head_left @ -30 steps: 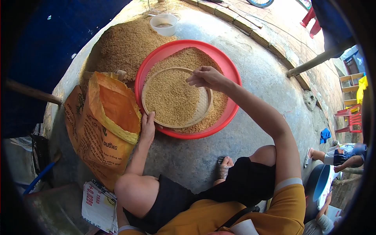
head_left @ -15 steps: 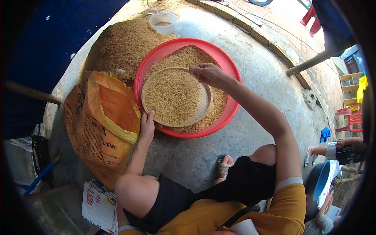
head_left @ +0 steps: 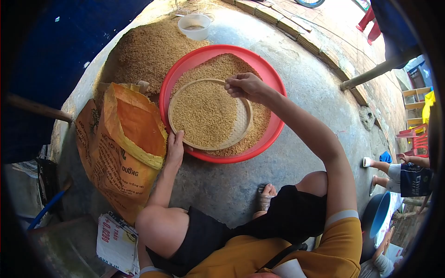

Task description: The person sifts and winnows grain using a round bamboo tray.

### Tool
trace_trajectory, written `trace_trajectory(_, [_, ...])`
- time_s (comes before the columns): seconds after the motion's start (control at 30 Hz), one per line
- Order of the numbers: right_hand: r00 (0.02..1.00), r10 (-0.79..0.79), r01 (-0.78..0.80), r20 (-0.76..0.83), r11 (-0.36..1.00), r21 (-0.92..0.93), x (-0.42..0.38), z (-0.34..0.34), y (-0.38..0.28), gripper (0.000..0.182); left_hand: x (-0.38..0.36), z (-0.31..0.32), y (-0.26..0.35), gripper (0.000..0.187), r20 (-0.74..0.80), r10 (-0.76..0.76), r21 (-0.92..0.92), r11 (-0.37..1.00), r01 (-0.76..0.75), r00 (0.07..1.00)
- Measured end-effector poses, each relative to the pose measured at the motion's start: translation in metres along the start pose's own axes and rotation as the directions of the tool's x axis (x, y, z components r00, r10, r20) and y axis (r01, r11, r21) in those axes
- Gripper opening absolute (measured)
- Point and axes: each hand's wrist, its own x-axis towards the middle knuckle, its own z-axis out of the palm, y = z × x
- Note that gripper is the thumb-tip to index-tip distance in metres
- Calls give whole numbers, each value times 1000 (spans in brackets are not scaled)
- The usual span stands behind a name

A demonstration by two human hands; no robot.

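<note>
Left hand (head_left: 175, 148) grips the round sieve (head_left: 243, 121) by its near edge; grain (head_left: 204, 116) lies down-left of the right hand (head_left: 247, 86), fingers pinched, can't tell on what.

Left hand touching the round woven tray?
Touching. The head view shows the left hand at the round woven tray's lower-left edge, thumb lying over its rim.
</note>
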Motion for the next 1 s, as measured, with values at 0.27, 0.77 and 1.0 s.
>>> trace_trajectory(0.27, [994, 49, -65, 102, 985, 161, 5, -6, 4, 13, 1, -2, -3, 28, 9, 6, -3, 1000, -6, 1000])
trace_trajectory(0.77, [996, 30, -41, 86, 991, 130, 1, 0, 2, 16, -2, 3, 5, 25, 2, -1, 15, 1000, 1, 1000])
trace_trajectory(1.0, [990, -88, 109, 111, 974, -198, 4, 1, 0, 16, 0, -1, 2, 30, 30, -28, 44, 999, 26, 999])
